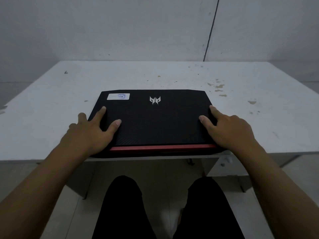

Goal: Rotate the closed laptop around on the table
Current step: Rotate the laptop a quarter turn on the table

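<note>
Laptop point(155, 121), closed, lies at the table's point(259, 128) near edge; my left hand point(89, 133) and right hand point(229, 133) press spread-fingered on its sides. Risk, I judge: pivoting here swings a corner off the edge.

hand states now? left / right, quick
Left hand: open, fingers spread, on the laptop's left side; no closed grip visible.
Right hand: open, fingers spread, on its right side; no closed grip visible.
</note>
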Available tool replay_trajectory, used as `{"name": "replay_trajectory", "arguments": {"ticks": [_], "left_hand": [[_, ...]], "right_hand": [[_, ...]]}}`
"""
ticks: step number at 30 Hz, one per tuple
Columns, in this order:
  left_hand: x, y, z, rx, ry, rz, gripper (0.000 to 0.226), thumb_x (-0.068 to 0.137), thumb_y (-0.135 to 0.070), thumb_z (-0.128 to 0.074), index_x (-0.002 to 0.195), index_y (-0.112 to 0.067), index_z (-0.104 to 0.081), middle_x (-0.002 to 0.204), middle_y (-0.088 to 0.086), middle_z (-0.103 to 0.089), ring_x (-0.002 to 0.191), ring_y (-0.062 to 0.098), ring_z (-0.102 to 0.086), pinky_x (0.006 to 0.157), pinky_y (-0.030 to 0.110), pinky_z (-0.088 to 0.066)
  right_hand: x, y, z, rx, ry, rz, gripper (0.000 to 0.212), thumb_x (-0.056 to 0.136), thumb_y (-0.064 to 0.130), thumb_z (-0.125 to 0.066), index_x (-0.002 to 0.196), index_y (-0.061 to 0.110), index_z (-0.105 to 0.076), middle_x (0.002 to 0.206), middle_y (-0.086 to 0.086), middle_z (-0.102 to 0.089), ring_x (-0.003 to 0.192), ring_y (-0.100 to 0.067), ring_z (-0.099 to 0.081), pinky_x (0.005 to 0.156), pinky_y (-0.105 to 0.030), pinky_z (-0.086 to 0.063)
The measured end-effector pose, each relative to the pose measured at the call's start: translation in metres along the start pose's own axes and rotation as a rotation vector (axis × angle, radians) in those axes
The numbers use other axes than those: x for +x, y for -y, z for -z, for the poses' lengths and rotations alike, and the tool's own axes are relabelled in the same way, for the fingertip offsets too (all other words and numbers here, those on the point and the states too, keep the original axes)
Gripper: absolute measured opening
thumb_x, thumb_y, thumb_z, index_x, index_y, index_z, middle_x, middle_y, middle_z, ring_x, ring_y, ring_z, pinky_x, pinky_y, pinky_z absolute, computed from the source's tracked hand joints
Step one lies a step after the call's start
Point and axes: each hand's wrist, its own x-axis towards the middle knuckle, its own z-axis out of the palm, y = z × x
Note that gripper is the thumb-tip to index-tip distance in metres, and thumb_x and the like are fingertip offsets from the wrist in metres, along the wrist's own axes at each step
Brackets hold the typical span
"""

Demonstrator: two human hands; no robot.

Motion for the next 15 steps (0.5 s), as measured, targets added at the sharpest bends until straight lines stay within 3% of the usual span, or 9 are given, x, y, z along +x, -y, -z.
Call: {"name": "replay_trajectory", "arguments": {"ticks": [4, 8, 11, 15], "left_hand": [[-0.024, -0.001, -0.001, -0.069, -0.063, -0.022, 0.107, 0.070, -0.099, -0.029, 0.161, -0.043, -0.020, 0.144, 0.024, -0.035, 0.136, 0.045, -0.034, 0.107, 0.054, -0.036], [-0.038, 0.024, 0.001, -0.203, 0.005, -0.152, 0.122, 0.040, -0.105, -0.051, 0.152, -0.060, -0.028, 0.130, 0.008, -0.040, 0.131, 0.033, -0.038, 0.108, 0.049, -0.039], [-0.044, 0.042, -0.004, -0.370, 0.044, -0.276, 0.124, 0.032, -0.086, -0.083, 0.145, -0.065, -0.036, 0.147, -0.005, -0.037, 0.134, 0.016, -0.041, 0.109, 0.040, -0.040], [-0.043, 0.048, -0.020, -0.485, -0.148, -0.383, 0.108, 0.039, -0.056, -0.093, 0.140, -0.050, -0.056, 0.150, -0.009, -0.047, 0.131, 0.007, -0.047, 0.106, 0.024, -0.038]], "right_hand": [[-0.018, -0.007, -0.012, 0.376, -0.091, -0.090, 0.064, 0.094, 0.065, -0.045, 0.152, 0.038, -0.043, 0.122, -0.006, -0.062, 0.115, -0.028, -0.058, 0.082, -0.034, -0.039], [-0.037, -0.009, -0.022, 0.546, -0.184, -0.034, 0.063, 0.086, 0.068, -0.055, 0.143, 0.041, -0.055, 0.118, -0.001, -0.053, 0.117, -0.021, -0.050, 0.100, -0.036, -0.036], [-0.045, -0.010, -0.023, 0.570, -0.186, 0.061, 0.075, 0.077, 0.078, -0.059, 0.142, 0.042, -0.056, 0.135, 0.005, -0.055, 0.124, -0.013, -0.050, 0.110, -0.040, -0.038], [-0.050, -0.020, -0.013, 0.634, 0.020, 0.158, 0.107, 0.050, 0.086, -0.075, 0.146, 0.050, -0.046, 0.147, 0.016, -0.041, 0.127, -0.002, -0.044, 0.099, -0.021, -0.040]]}}
